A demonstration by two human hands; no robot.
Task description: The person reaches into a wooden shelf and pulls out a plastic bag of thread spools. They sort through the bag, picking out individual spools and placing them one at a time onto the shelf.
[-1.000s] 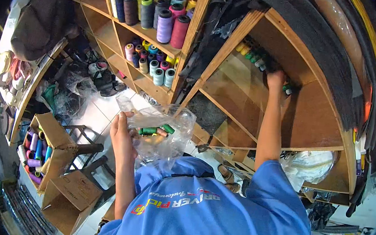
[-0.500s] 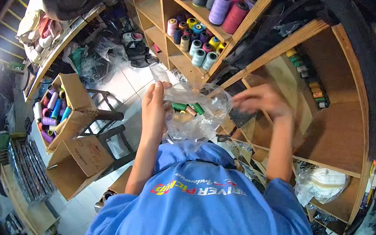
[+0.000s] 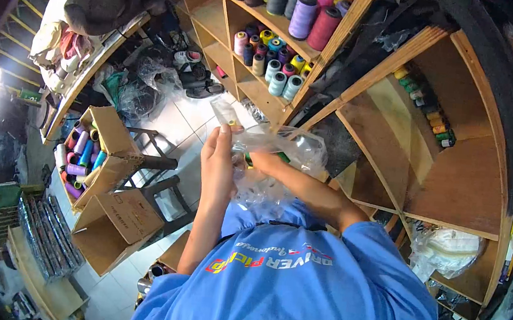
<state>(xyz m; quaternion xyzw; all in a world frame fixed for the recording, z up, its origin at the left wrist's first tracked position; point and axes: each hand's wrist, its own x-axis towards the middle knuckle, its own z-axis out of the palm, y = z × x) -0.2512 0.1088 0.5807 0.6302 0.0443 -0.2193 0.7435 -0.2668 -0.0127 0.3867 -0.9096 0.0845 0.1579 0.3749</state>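
Observation:
My left hand (image 3: 218,159) pinches the edge of a clear plastic bag (image 3: 307,150) in front of my body and holds it up. My right hand (image 3: 264,162) reaches into the bag's mouth, its fingers hidden by the plastic and the bag's contents. A bit of a green thread spool (image 3: 282,157) shows inside, beside my right wrist. Whether my right fingers grip a spool cannot be seen.
A wooden shelf (image 3: 337,43) with large thread cones (image 3: 303,16) stands ahead. At right, small spools (image 3: 427,109) line a shelf compartment. To my left are a carton of colourful cones (image 3: 85,151), an open cardboard box (image 3: 117,233) and dark stools (image 3: 171,198).
My right hand has moved left and down from beside the bag into it. The left hand keeps its hold on the bag. The whole view has shifted slightly.

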